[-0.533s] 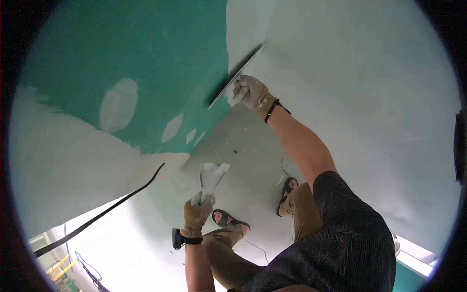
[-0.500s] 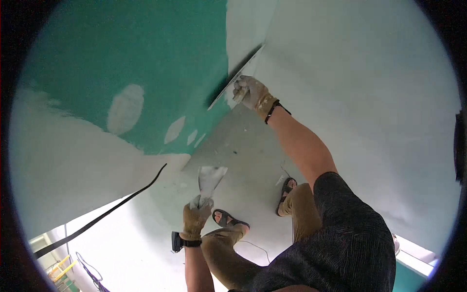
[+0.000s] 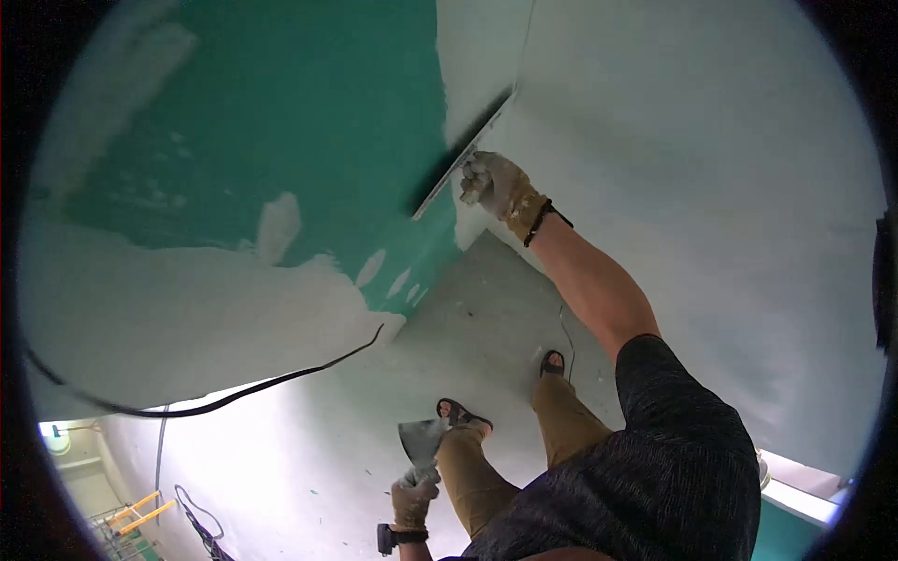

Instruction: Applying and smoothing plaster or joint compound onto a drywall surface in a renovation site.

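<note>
My gloved right hand (image 3: 502, 190) is closed round the handle of a wide plastering trowel (image 3: 460, 159). The trowel's long blade is seen nearly edge-on, tilted across the green wall board (image 3: 309, 112) close to the inner corner. A strip of whitish compound (image 3: 473, 56) runs down that corner beside the pale wall on the right. Lower down, my gloved left hand (image 3: 413, 496) grips a putty knife (image 3: 420, 443) by its handle, its broad, smeared blade pointing up, away from the wall. How firmly the trowel presses cannot be told.
A black cable (image 3: 234, 400) hangs across the lower left in front of the wall. My sandalled feet stand on the grey floor (image 3: 468, 290), with a thin cord (image 3: 568, 337) by the right one. Yellow-railed equipment (image 3: 140, 512) is at the lower left.
My left hand with the putty knife has dropped lower and turned its blade. The whole view has shifted, bringing more of the left wall in. The trowel stays near the corner.
</note>
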